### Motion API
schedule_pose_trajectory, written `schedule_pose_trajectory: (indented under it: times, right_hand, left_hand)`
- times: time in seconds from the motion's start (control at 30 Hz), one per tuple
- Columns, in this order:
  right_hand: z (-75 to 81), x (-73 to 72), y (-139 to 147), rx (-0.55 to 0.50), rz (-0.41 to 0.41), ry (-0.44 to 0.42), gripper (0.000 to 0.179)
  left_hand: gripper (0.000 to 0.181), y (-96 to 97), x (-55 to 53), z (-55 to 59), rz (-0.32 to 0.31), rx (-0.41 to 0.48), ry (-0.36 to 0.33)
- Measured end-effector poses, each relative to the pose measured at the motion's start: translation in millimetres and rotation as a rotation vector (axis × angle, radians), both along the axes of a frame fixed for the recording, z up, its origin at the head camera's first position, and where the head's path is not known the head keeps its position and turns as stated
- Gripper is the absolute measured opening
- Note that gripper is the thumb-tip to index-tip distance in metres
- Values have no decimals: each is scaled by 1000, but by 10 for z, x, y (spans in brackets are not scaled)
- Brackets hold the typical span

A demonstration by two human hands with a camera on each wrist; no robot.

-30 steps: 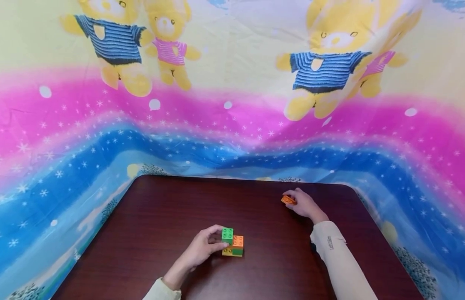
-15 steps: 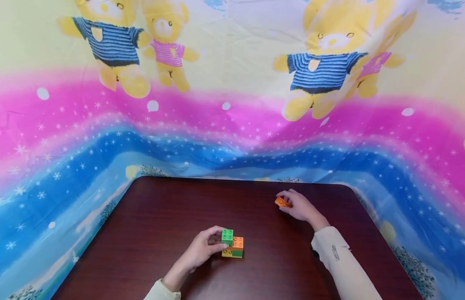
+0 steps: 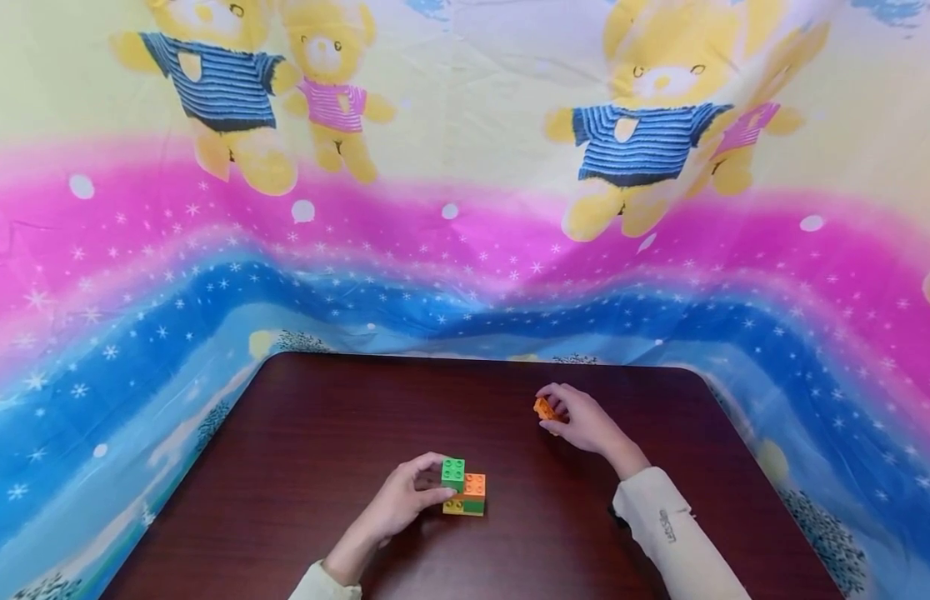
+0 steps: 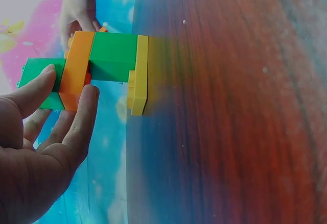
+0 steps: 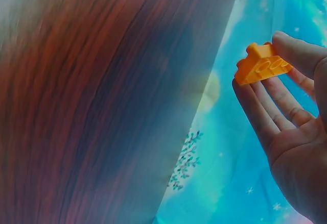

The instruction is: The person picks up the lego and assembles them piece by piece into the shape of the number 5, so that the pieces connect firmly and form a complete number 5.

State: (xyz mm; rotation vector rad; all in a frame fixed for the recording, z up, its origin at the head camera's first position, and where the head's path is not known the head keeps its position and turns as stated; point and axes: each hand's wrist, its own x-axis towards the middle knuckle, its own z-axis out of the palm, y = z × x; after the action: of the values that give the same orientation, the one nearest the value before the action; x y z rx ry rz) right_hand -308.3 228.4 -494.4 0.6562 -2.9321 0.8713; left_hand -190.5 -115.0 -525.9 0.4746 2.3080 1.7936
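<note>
My left hand (image 3: 401, 496) holds a small stack of toy building bricks, thumb on the green top brick (image 3: 453, 472) and fingers behind. Under that brick is an orange brick (image 3: 475, 483), then another green brick (image 4: 115, 53) to one side, and a thin yellow brick (image 4: 141, 76) at the bottom on the table. Farther back on the right, my right hand (image 3: 588, 425) pinches an orange toy brick (image 5: 263, 65) between thumb and fingertips, above the table. The right wrist view shows this brick tilted, with its hollow underside partly visible.
The dark brown wooden table (image 3: 345, 408) has rounded far corners. A printed cloth (image 3: 450, 267) with bears and snowflakes hangs behind and along its sides. Both forearms wear pale sleeves (image 3: 678, 533).
My right hand has moved left and slightly nearer with the orange brick, which has turned in the fingers. The left hand and the stack stay nearly in place.
</note>
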Motion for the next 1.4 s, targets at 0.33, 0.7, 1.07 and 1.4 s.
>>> schedule_pose_trajectory:
  times: [0.33,0.7,1.07,1.4]
  right_hand:
    - [53,135,-239,-125,49,26,43]
    - [13,233,-387,-199,77,16,49]
    - [6,280,-449,-293,87,-15,41]
    - [10,344,-507,-322,111,-34,39]
  left_hand:
    - [36,-2,15,-5,-1,39,-5]
    - [36,9,25,1,4,-4,21]
    - [37,31,24,11,3,5,19]
    - [38,40,47,-2,10,34,12]
